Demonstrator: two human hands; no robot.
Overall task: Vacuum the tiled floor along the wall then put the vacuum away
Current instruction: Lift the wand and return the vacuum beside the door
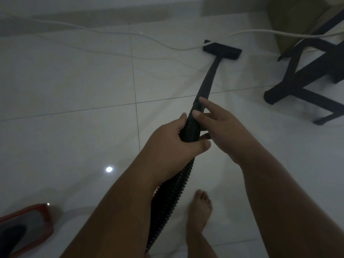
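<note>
The left hand (173, 138) is clenched around the ribbed hose (173, 185) where it joins the black wand (208, 79). The right hand (217, 125) rests loosely on that joint, fingers spread. The floor head (222, 49) lies on the white tiled floor (74, 86), touching a white cord (130, 33) near the wall.

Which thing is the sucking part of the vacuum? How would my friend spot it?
Start at the black chair legs on the right. Just left of them, a flat black floor nozzle lies on the white tiles at the far end of the wand. Unlike the thin white cord beside it, it's wide and T-shaped.
</note>
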